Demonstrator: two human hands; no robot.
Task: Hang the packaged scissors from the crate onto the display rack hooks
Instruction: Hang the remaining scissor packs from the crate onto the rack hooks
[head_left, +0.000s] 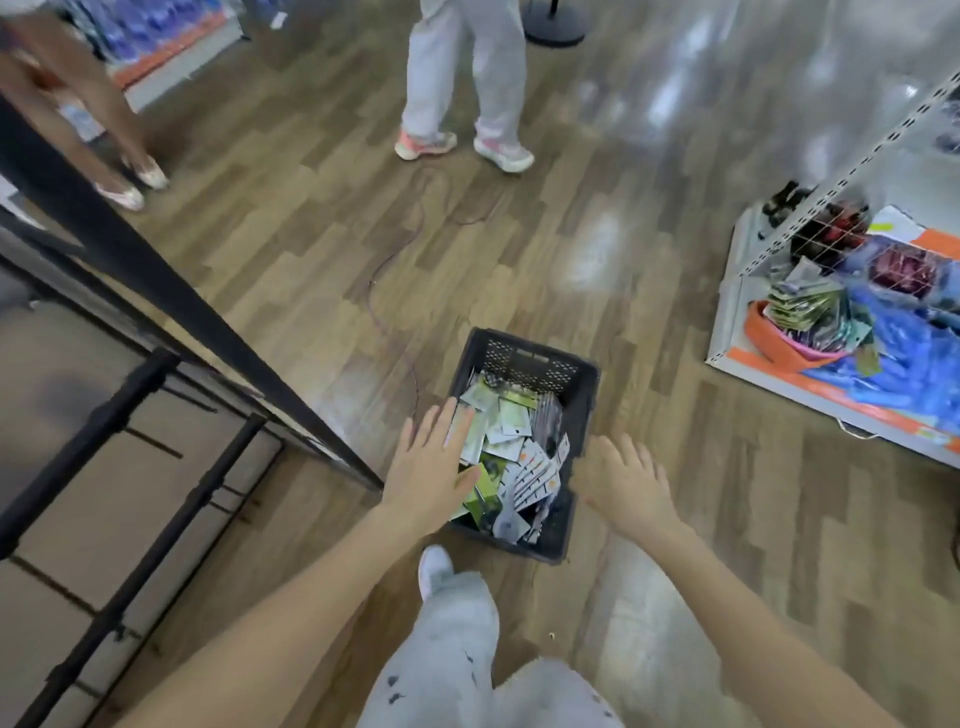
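Observation:
A black plastic crate (524, 358) stands on the wooden floor in front of my feet. It holds several packaged scissors (519, 457) on white and green cards, piled loosely. My left hand (431, 467) hovers over the crate's left side with straight, spread fingers and holds nothing. My right hand (628, 480) is just outside the crate's right wall, fingers relaxed and spread, also holding nothing. No display hooks are plainly visible.
A black metal rack frame (171, 291) runs diagonally at the left. A white shelf unit (831, 322) with blue and orange goods stands at the right. Two people (462, 78) stand further back. A thin cable (395, 291) lies on the floor.

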